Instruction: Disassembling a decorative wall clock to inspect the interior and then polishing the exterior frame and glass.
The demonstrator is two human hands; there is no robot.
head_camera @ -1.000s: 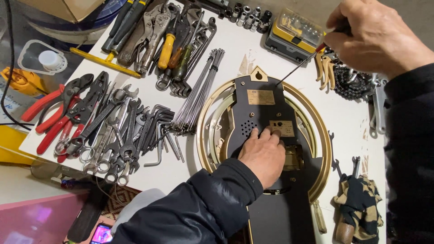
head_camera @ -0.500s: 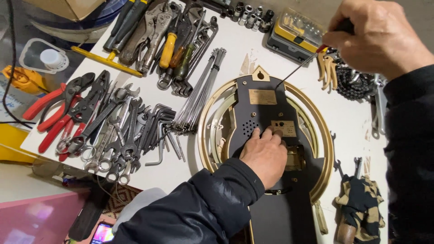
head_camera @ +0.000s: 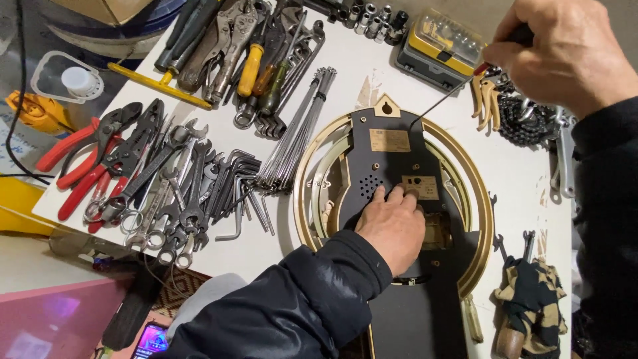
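Observation:
A wall clock [head_camera: 392, 143] lies face down on the white table [head_camera: 266, 249], its black back panel ringed by a gold oval frame. My left hand [head_camera: 392, 226] presses flat on the lower middle of the panel, fingertips beside a small label. My right hand [head_camera: 565, 50] is at the upper right, closed around the handle of a thin screwdriver [head_camera: 442, 100]. The screwdriver's tip touches the upper right part of the black panel.
Pliers with red handles [head_camera: 80, 166], wrenches and hex keys [head_camera: 193, 193] lie at the left. A bundle of thin metal rods [head_camera: 292, 133] sits beside the clock. A yellow bit case [head_camera: 442, 43], sockets and a chain [head_camera: 525, 119] are at the top right.
My right hand and the screwdriver shifted slightly, with the tip now on the panel's upper right. My left hand stays put on the clock back.

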